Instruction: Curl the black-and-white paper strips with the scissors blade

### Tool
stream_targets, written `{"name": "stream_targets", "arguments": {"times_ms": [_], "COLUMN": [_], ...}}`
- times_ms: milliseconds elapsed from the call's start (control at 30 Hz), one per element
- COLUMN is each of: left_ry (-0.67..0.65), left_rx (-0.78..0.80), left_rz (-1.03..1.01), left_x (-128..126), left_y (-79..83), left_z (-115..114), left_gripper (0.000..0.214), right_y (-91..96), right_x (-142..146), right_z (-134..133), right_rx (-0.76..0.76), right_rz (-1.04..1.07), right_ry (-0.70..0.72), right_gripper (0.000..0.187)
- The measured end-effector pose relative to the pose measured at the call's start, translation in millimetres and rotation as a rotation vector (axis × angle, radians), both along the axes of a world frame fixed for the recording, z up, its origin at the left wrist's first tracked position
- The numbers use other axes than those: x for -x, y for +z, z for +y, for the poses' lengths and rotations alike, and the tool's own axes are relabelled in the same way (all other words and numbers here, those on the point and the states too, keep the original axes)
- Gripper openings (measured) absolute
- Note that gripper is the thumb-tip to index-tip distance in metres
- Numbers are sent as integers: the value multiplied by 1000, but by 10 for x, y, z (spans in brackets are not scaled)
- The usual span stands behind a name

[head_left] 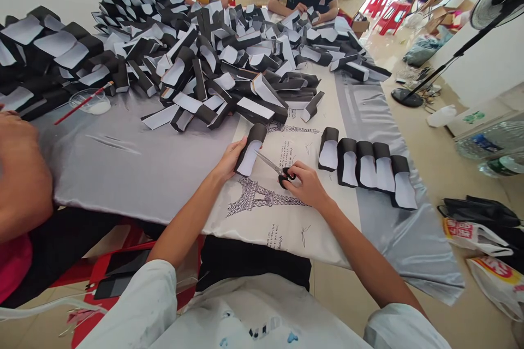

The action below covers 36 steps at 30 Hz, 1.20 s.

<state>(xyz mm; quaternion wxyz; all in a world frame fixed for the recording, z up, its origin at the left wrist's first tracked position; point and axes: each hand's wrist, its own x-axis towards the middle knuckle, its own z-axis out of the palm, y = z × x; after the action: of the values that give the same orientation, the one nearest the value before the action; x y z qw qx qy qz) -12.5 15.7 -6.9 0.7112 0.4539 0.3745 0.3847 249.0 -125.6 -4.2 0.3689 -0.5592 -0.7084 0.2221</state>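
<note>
In my left hand (231, 159) is a small folded paper box (250, 150), black outside with a white panel facing up. My right hand (307, 182) has its fingers in the black handles of a pair of scissors (271, 162). The scissor tips point left and meet the right edge of the white panel; whether they touch the paper I cannot tell. Beneath both hands lies a cream cloth (262, 223) printed with Eiffel Towers. Several similar black and white boxes (366, 166) stand in a row to the right of my right hand.
A big heap of black and white boxes (229, 65) covers the far side of the table. A brush (84, 102) rests across a plastic bowl (100, 106) at left. Another person's arm (20, 169) is at the left edge; people sit opposite. A standing fan (444, 65) is at right.
</note>
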Motion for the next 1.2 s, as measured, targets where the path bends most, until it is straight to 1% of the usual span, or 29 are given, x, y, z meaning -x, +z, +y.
{"name": "stream_targets", "arguments": {"times_ms": [133,200,333,433,500,633,733,833,967,1200], "left_ry": [-19,-19,-5,3,4,2,16,21,18,2], "left_rx": [11,4,-10,-11,-1,10,-6,-13,-16,-48], "left_rz": [8,16,26,28,27,-4,-25,0,3,15], "left_x": [5,4,0,-2,-4,-12,-17,-17,-18,-32], "left_y": [32,36,18,16,25,37,21,10,37,97], "left_z": [-19,-24,-26,-26,-28,-30,-26,-26,-43,-82], "left_gripper": [69,70,66,63,62,61,58,55,55,58], "right_y": [20,13,-36,-68,-66,-11,23,31,29,-47], "right_x": [9,-1,-53,-97,-114,-107,-81,-50,-27,-79], "right_z": [-7,0,34,54,57,40,23,9,-2,31], "right_rx": [9,26,40,44,30,-17,-1,25,26,30], "right_rz": [-11,-24,-58,-43,-15,37,52,48,27,-11], "right_ry": [-3,-2,2,24,7,-50,-33,1,16,10], "right_gripper": [20,18,14,16,19,19,19,20,21,20]}}
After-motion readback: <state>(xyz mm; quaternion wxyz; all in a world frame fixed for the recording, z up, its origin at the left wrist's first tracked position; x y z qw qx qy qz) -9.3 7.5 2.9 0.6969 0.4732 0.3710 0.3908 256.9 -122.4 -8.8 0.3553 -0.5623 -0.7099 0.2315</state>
